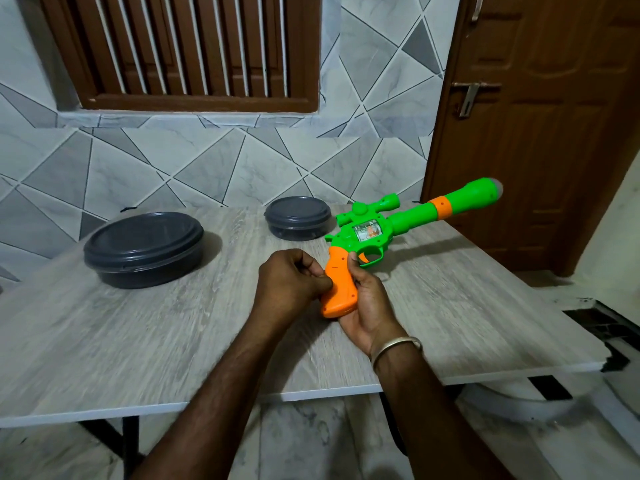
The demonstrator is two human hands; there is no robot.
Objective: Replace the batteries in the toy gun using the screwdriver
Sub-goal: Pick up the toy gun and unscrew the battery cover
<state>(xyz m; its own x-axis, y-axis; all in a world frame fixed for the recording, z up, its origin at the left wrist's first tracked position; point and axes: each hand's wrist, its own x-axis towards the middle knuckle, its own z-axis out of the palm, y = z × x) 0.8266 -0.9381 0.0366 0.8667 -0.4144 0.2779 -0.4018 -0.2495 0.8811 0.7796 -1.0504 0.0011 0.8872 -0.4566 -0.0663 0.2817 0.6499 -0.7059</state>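
Observation:
A green toy gun (405, 220) with an orange handle (341, 289) and a scope on top is held above the grey wooden table (138, 334), barrel pointing to the far right. My right hand (369, 303) grips the orange handle from below and the right. My left hand (294, 282) has its fingers curled against the handle's left edge, thumb pressing the side. No screwdriver or batteries are in sight.
A large dark round lidded container (143, 249) stands at the left of the table, a smaller one (298, 216) at the back centre. A tiled wall lies behind; a brown door (540, 133) stands at the right. The table's right edge (519, 374) is near.

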